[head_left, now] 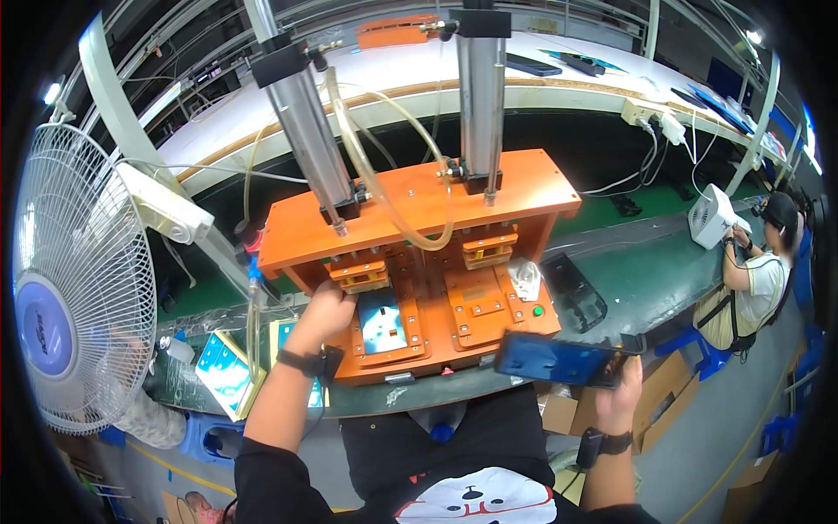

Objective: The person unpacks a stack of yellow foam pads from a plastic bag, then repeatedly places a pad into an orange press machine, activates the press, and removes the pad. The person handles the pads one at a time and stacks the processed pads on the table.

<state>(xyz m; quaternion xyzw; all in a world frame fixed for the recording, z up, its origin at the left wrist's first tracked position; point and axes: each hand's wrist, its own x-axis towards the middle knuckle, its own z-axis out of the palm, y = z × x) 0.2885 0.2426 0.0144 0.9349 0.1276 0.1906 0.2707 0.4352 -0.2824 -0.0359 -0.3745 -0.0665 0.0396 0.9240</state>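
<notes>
The left hand [325, 310] rests closed on the panel [381, 320] in the press's [419, 262] left slot. The right hand [621, 384] grips a dark panel [559, 360], lying flat and sideways, right of the press.

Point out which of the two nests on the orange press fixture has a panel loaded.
The left nest, under the left hand, holds a glossy blue-white panel. The right nest shows only bare orange plate.
</notes>
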